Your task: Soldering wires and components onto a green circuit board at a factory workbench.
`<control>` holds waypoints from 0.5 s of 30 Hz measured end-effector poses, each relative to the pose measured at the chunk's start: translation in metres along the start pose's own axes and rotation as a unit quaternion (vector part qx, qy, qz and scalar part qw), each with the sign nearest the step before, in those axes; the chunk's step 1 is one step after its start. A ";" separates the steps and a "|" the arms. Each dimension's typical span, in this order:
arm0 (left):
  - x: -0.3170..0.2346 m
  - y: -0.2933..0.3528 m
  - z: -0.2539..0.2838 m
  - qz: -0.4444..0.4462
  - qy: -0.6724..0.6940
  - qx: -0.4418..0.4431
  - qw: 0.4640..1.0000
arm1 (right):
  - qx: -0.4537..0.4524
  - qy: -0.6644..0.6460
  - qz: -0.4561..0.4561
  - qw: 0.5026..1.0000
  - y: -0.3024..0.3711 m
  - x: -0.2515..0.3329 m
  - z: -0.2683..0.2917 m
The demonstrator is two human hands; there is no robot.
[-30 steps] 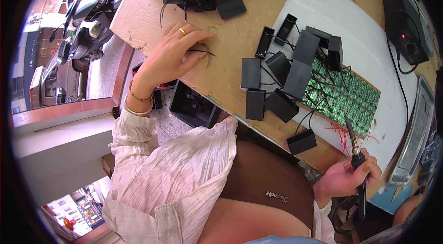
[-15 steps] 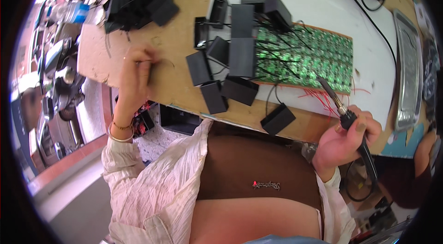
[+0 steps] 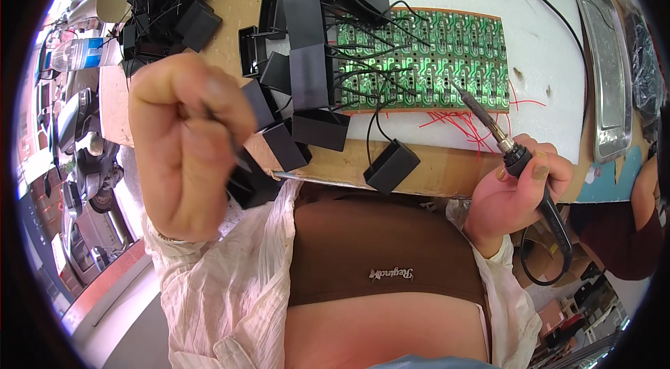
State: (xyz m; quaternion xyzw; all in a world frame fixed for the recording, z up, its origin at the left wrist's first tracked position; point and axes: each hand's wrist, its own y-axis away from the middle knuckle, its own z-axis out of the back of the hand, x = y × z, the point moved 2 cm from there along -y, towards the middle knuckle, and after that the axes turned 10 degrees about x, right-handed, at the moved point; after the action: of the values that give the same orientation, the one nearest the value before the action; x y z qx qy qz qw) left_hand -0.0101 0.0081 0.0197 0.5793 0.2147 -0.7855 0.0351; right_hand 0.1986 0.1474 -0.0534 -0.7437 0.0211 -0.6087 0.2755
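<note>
My left hand (image 3: pixel 185 149) is raised close to the camera, left of the board, its fingers pinched on a dark wire blurred by motion. Right beside its fingers, a black box (image 3: pixel 252 184) seems to hang from that wire. With my right hand (image 3: pixel 520 191) I grip a soldering iron (image 3: pixel 516 156), its tip over the lower right part of a green circuit board panel (image 3: pixel 447 62). Several black boxes (image 3: pixel 314 76) crowd the panel's left side, their black wires running onto it. One more box (image 3: pixel 392 165) lies at the table's front edge, its wire leading up to the panel.
White foam sheet (image 3: pixel 544 104) lies under the panel, with red wires (image 3: pixel 464 128) along its near side. A heap of black boxes (image 3: pixel 167 13) sits at the far left. On the right are a metal tray (image 3: pixel 611 76), a black cable (image 3: pixel 551 10) and another person's arm (image 3: pixel 645 194).
My left hand has come up toward the camera from the table's left side, now with a dark wire in its fingers. My right hand still holds the soldering iron over the panel. The view has shifted.
</note>
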 end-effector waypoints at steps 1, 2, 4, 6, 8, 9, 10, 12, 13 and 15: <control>-0.001 -0.007 -0.015 -0.016 0.022 0.021 0.999 | -0.001 -0.002 -0.003 1.000 0.000 0.001 0.000; -0.003 -0.012 -0.026 -0.031 0.045 0.043 0.998 | -0.001 -0.003 -0.006 1.000 0.000 0.001 0.000; -0.008 -0.020 -0.040 0.035 -0.022 0.147 0.988 | 0.001 -0.002 -0.013 1.000 0.000 0.003 0.000; 0.000 -0.031 -0.060 0.067 -0.104 0.194 0.973 | -0.002 0.004 -0.021 1.000 0.001 0.003 0.002; 0.018 -0.030 -0.067 0.021 -0.167 0.154 0.974 | 0.020 0.017 -0.024 0.999 0.002 0.005 0.004; 0.022 -0.029 -0.069 -0.026 -0.230 0.113 0.966 | 0.019 0.018 -0.026 0.999 0.002 0.005 0.004; 0.020 -0.031 -0.069 -0.013 -0.266 0.090 0.960 | 0.022 0.015 -0.029 0.999 0.002 0.005 0.005; 0.021 -0.033 -0.066 -0.027 -0.322 0.102 0.941 | 0.025 0.011 -0.035 0.999 0.002 0.005 0.005; 0.022 -0.034 -0.065 -0.042 -0.378 0.112 0.918 | 0.030 0.003 -0.039 0.999 0.002 0.004 0.005; 0.028 -0.034 -0.064 -0.049 -0.372 0.111 0.920 | 0.036 -0.005 -0.045 0.998 0.002 0.003 0.004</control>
State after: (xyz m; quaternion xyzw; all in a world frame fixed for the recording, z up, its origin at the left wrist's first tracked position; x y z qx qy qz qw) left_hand 0.0279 0.0685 -0.0118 0.2343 0.1256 -0.9640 0.0091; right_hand 0.2040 0.1465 -0.0516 -0.7367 -0.0361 -0.6169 0.2747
